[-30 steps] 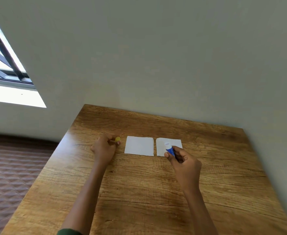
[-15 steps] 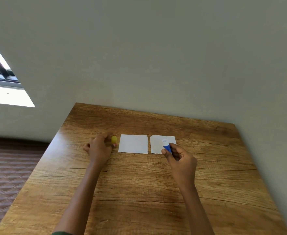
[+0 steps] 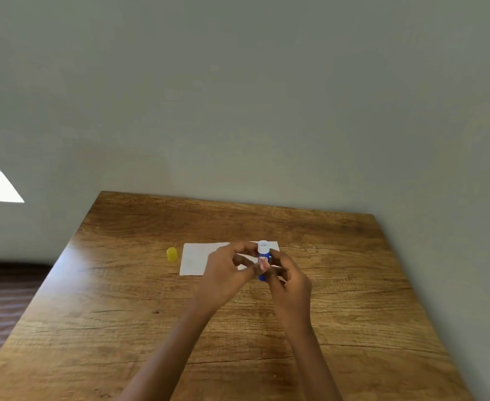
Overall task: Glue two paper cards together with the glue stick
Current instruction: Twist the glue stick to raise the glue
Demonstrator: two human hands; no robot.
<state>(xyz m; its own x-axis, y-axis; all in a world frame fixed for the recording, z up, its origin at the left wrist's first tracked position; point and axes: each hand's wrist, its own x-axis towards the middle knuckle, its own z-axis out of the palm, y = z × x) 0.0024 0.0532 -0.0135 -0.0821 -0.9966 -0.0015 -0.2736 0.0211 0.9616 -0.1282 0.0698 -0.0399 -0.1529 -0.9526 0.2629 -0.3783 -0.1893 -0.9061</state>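
At a wooden table (image 3: 122,314), a person's hands meet around an uncapped glue stick (image 3: 263,257), held upright just above the surface. The right hand (image 3: 288,280) curls round the blue lower body and the left hand (image 3: 226,273) pinches the tube near its white neck. A small white label carries red lettering too blurred to read. Behind the hands lie two white cards side by side, the left card (image 3: 196,259) mostly visible and the right card (image 3: 274,245) largely hidden. The yellow cap (image 3: 171,254) stands just left of them.
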